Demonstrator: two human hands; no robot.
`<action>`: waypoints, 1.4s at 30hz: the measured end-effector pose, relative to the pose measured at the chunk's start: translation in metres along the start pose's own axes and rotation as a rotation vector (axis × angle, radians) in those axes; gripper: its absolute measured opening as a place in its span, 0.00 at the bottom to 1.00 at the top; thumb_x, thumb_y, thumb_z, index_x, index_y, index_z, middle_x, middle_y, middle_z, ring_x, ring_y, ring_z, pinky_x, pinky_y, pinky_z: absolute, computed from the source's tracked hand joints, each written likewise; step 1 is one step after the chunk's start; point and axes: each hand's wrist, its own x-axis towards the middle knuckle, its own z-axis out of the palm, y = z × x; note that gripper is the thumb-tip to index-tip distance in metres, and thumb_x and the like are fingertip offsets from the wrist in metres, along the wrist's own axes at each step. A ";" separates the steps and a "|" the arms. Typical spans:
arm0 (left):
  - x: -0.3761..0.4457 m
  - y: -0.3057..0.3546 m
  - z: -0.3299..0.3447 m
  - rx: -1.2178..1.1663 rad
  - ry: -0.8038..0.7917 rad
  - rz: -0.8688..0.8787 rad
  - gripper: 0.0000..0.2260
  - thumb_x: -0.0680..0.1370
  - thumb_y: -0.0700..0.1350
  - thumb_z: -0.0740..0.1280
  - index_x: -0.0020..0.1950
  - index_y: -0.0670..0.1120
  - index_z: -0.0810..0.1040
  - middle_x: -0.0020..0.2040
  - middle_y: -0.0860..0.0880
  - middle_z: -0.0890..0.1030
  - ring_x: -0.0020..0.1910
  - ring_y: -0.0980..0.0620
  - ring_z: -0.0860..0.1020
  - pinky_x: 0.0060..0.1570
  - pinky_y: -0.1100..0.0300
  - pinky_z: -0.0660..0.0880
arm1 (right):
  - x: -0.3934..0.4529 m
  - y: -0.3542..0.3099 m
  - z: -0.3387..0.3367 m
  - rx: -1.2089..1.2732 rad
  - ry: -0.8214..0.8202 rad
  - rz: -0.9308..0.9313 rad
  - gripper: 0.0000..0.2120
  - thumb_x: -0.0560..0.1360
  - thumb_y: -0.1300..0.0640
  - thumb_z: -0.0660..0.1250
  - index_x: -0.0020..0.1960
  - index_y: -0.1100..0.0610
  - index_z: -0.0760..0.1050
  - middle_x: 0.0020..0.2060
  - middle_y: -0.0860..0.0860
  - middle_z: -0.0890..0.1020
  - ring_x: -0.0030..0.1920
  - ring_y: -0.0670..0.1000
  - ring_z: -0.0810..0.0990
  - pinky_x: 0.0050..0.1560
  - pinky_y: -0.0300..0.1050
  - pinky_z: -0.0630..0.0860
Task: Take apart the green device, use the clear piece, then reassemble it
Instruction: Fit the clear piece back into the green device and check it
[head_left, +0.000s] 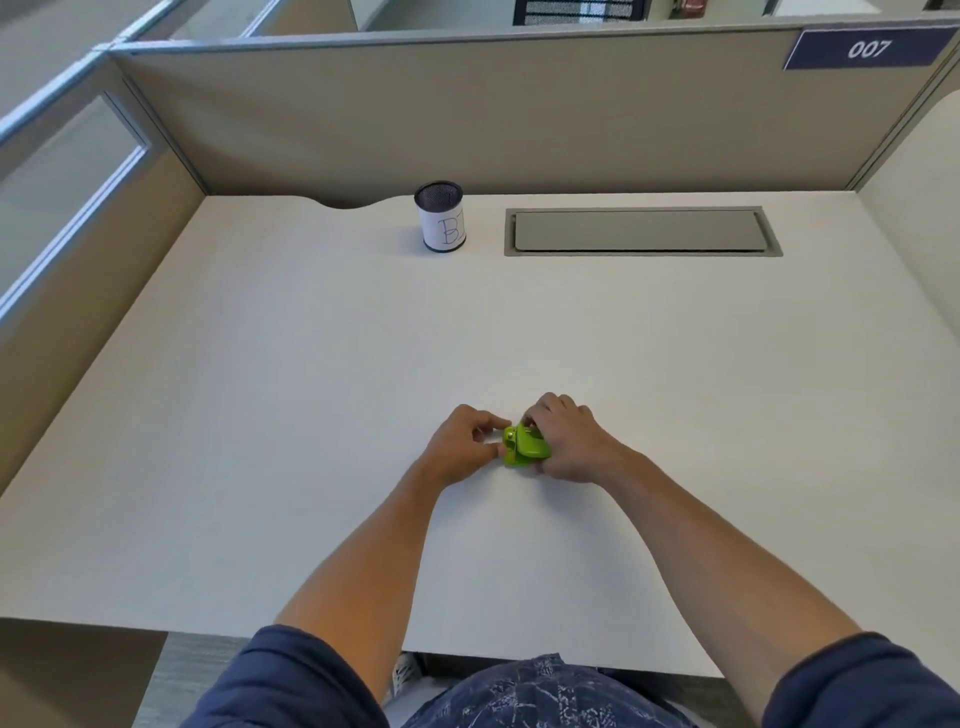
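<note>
A small bright green device (525, 446) rests on the white desk (311, 415), a little right of centre and near me. My right hand (569, 441) wraps over its right side and grips it. From the left, my left hand (462, 441) pinches the device's left end with thumb and fingertips. A thin pale part shows on top of the device near my right fingertips. No separate clear piece is visible; the hands hide much of the device.
A black mesh pen cup (440, 216) with a white label stands at the back of the desk. A grey cable hatch (641, 231) lies flush to its right. Beige partition walls (467, 119) close off the back and both sides.
</note>
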 end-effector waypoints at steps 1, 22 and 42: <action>-0.002 -0.001 0.001 -0.055 0.011 -0.019 0.14 0.74 0.44 0.77 0.59 0.49 0.84 0.55 0.49 0.78 0.50 0.51 0.79 0.52 0.60 0.76 | -0.001 0.001 0.001 0.052 0.000 -0.008 0.28 0.67 0.44 0.75 0.62 0.51 0.70 0.59 0.49 0.71 0.59 0.53 0.69 0.56 0.47 0.65; -0.002 0.008 0.019 -0.357 0.103 -0.148 0.10 0.74 0.30 0.68 0.47 0.43 0.83 0.44 0.41 0.85 0.43 0.47 0.82 0.48 0.56 0.79 | -0.038 0.053 -0.006 1.186 0.171 0.226 0.11 0.78 0.63 0.70 0.61 0.63 0.80 0.53 0.62 0.85 0.48 0.53 0.85 0.52 0.43 0.82; -0.003 0.018 0.018 -0.412 0.126 -0.164 0.07 0.77 0.35 0.72 0.54 0.39 0.86 0.41 0.49 0.85 0.32 0.64 0.80 0.29 0.71 0.71 | -0.046 0.058 0.002 1.430 0.101 0.382 0.10 0.80 0.68 0.64 0.51 0.63 0.85 0.44 0.61 0.87 0.43 0.55 0.88 0.44 0.45 0.85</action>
